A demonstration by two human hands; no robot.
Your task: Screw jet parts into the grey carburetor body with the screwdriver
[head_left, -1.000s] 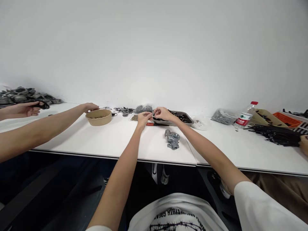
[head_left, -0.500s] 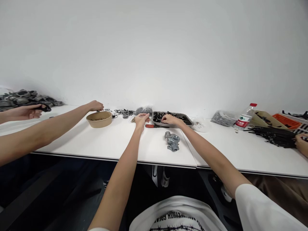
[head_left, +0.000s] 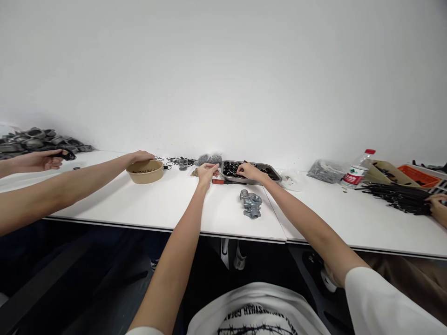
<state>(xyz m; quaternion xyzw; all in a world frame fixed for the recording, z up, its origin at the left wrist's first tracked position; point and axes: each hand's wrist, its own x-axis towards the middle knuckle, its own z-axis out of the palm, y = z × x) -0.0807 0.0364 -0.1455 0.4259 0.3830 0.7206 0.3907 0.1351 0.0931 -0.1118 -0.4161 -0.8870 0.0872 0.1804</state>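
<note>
My left hand is closed in a pinch just left of the metal tray; anything between its fingertips is too small to make out. My right hand reaches into that tray, fingers bent together among shiny black parts. What those fingers grip is hidden. Below the tray, a grey metal carburetor lies on the white table. A screwdriver with a red handle rests along the tray's front edge. Small brass parts lie beside my left hand, with a bag of dark small parts behind.
To the left, a co-worker's hand is at a tan bowl; their other hand holds a black part. Grey castings are heaped behind. On the right are a water bottle, black tubes and another person's hand.
My right hand has shifted slightly to the right within the black parts. At the tan bowl, the co-worker's hand has gone from above it to its far rim. My left hand stays pinched.
</note>
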